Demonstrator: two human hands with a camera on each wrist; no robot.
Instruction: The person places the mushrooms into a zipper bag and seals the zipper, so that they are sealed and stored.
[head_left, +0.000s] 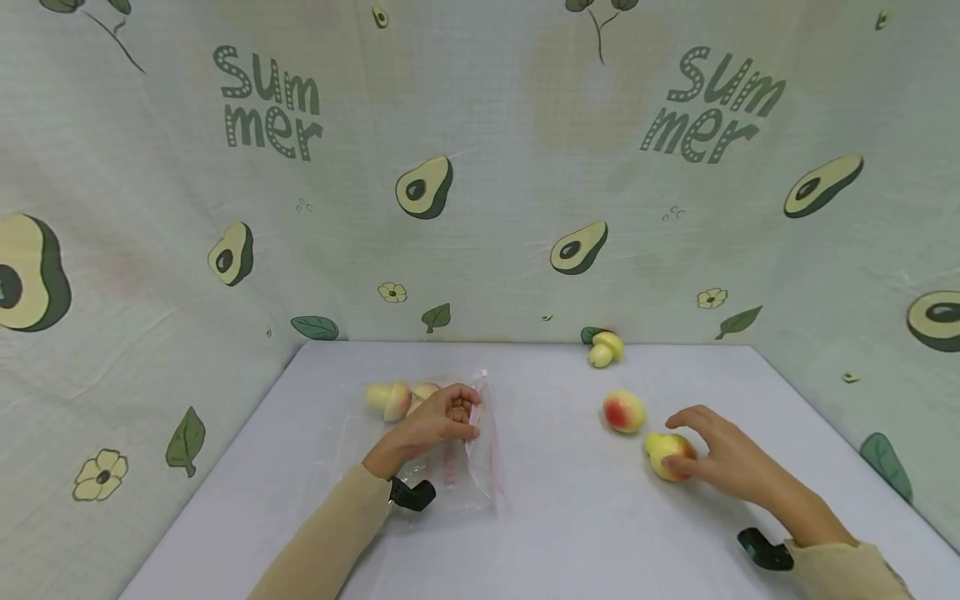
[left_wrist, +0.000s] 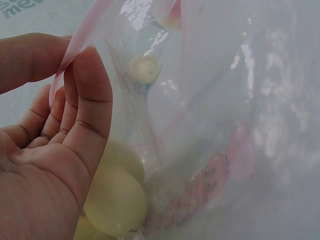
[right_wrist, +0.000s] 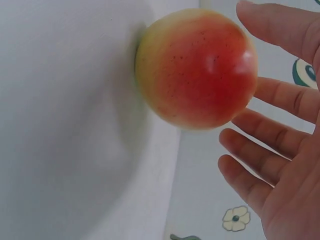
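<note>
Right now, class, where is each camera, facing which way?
Head: worn on the head, facing forward and down at the table; left hand, right hand and sleeves show.
Left wrist: on that wrist, facing the transparent zip bag; that hand shows.
Right wrist: on that wrist, facing the pear; that hand shows.
Head and left wrist share the bag.

Two hands (head_left: pixel 431 422) (head_left: pixel 723 458), one bag (head_left: pixel 474 492), three fruits (head_left: pixel 624 412) (head_left: pixel 660 451) (head_left: pixel 608 347) outside, at least two inside

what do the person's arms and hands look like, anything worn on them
The left sleeve and right sleeve are long and plain beige. A small, bent black device is worn near each wrist: left device, right device. The left hand and right hand are bare, with no gloves or rings showing.
</note>
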